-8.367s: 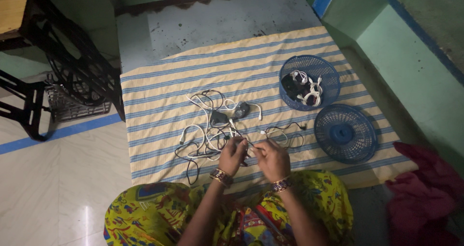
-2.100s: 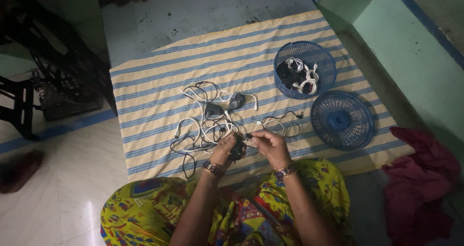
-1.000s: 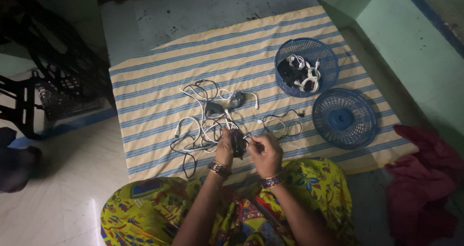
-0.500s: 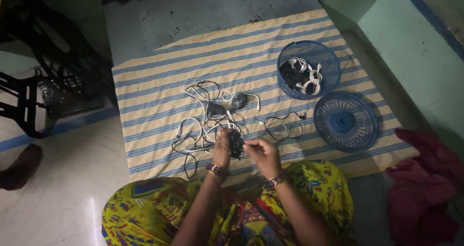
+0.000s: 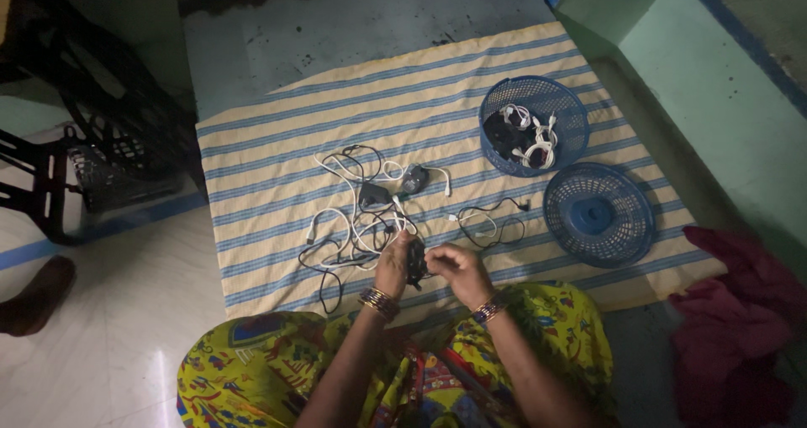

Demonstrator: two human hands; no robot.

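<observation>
Small coiled black cable bundle (image 5: 415,262) pinched in left hand (image 5: 392,266) at near edge of striped yellow-blue cloth mat (image 5: 277,142); right hand (image 5: 456,270) closed on its loose end; probably light, limp, tangle-prone; best gripped around the coil's middle.

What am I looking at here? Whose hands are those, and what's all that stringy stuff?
The camera sits on a person's head and looks down, so you see that person's own arms. They sit on the floor in front of a striped mat. The left hand holds a small dark bundle, probably a wound-up cable. The right hand is right beside it, fingers curled; I can't tell if it grips anything. The stringy stuff is a tangle of white and black cables lying on the mat. One blue basket holds more coiled cables, and a second blue basket lies below it. A red cloth is on the floor at the right.
</observation>
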